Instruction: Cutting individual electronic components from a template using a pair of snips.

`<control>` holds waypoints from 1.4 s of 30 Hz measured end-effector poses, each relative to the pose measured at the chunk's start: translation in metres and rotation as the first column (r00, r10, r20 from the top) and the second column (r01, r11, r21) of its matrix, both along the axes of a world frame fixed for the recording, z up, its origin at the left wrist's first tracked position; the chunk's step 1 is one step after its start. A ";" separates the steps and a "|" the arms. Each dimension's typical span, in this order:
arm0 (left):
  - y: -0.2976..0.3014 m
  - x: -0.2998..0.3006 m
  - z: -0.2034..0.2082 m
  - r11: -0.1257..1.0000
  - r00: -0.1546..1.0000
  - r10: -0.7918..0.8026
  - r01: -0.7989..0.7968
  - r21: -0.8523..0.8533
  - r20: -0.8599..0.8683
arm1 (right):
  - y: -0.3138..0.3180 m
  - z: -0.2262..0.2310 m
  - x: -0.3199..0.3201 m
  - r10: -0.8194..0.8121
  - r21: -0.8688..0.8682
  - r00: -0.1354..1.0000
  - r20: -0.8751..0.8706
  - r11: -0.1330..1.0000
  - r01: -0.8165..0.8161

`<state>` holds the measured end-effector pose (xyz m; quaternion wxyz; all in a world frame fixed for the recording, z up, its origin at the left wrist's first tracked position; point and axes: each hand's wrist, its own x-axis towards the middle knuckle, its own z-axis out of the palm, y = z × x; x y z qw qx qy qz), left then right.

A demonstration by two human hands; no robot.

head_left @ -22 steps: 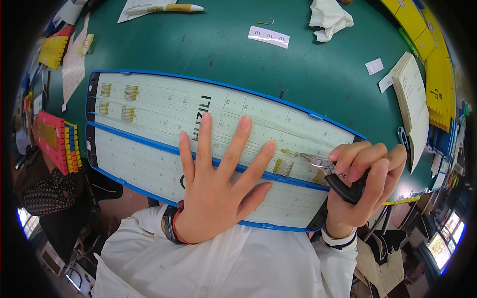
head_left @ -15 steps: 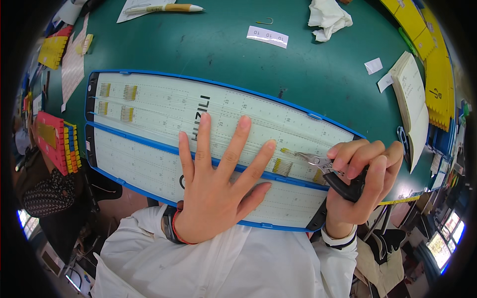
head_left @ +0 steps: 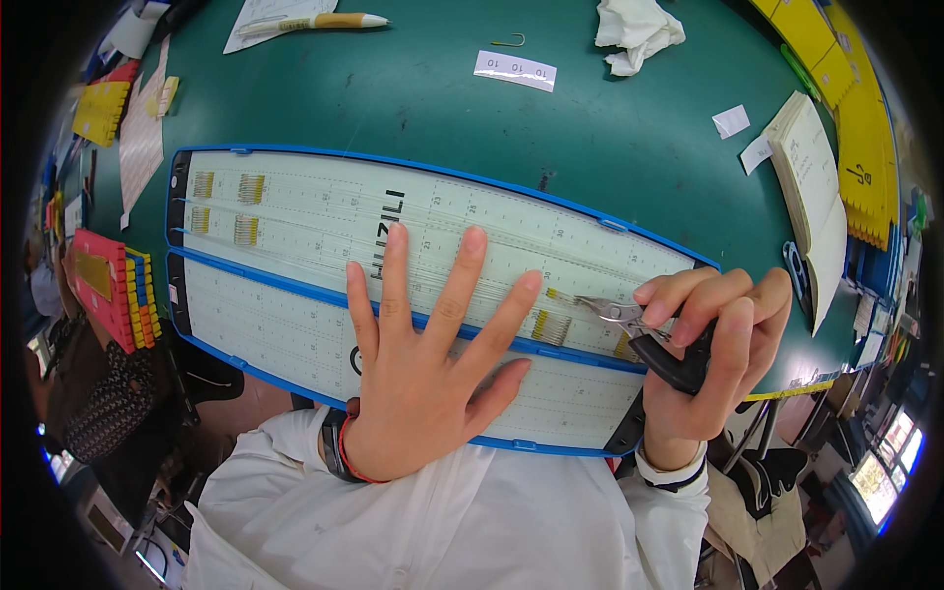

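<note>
2 bare hands at an open, blue-rimmed fishing-rig case (head_left: 265, 305), which lies across a green tabletop (head_left: 413, 113) directly in front of the person. Its 2 pale ruled boards sit side by side, the hinge line between them.

Left hand (head_left: 423, 369): palm down over the case, fingers spread well apart, grasping nothing; fingertips over the far board, where fine clear lines run lengthwise. Its wrist bears a black watch (head_left: 334, 447) and a red cord.

Right hand (head_left: 739, 359): fingers closed round black-handled pliers (head_left: 669, 369) at the right part of the case. Metal tips point left, just beside a yellowish fish hook (head_left: 559, 295); cannot tell whether they grip it.

Hooks on the far board: 4 bundles toward its left end, including the upper-left bundle (head_left: 203, 184); a further bundle (head_left: 551, 327) near the hinge, below the pliers' tips; another farther right, partly hidden by the pliers.

Beyond the case: a single larger hook (head_left: 508, 41) near a white label strip (head_left: 514, 74), with a crumpled tissue (head_left: 639, 37) to their right. Pen (head_left: 329, 21) on paper at far left; open notebook (head_left: 806, 197) at right; pink board (head_left: 98, 285) with a multicoloured edge, left of the case.
</note>
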<state>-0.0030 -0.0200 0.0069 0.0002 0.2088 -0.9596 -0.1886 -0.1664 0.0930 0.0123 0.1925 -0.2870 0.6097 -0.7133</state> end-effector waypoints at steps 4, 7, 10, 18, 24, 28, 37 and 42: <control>-0.001 0.001 -0.002 1.000 1.000 0.005 -0.005 -0.003 0.003 | -0.002 -0.002 0.000 0.007 0.001 1.000 -0.014 1.000 -0.007; -0.001 0.000 -0.002 1.000 1.000 0.010 -0.010 0.005 -0.007 | -0.003 0.004 0.000 -0.020 -0.021 0.999 -0.036 1.000 0.019; -0.004 -0.001 0.002 0.999 1.000 0.000 0.001 0.035 -0.031 | 0.010 0.022 -0.008 -0.159 -0.106 0.971 -0.177 0.984 0.142; -0.008 0.006 -0.003 0.993 0.996 -0.026 0.036 0.115 -0.087 | 0.031 0.036 -0.039 0.237 0.682 0.751 -0.616 0.637 0.359; -0.010 0.010 -0.004 0.994 0.993 -0.049 0.059 0.089 -0.111 | -0.015 0.067 -0.036 0.507 0.741 0.671 -0.541 0.665 0.094; -0.008 0.012 -0.001 0.996 0.990 -0.065 0.072 0.050 -0.123 | -0.055 0.037 -0.048 0.644 0.772 0.595 -0.481 0.633 -0.060; -0.008 0.030 -0.005 0.993 0.982 -0.080 0.093 0.071 -0.173 | -0.088 0.008 -0.053 0.700 0.757 0.456 -0.551 0.648 -0.080; -0.008 0.037 -0.007 0.993 0.982 -0.079 0.093 0.075 -0.169 | -0.077 0.025 -0.050 0.625 0.777 0.634 -0.455 0.626 -0.059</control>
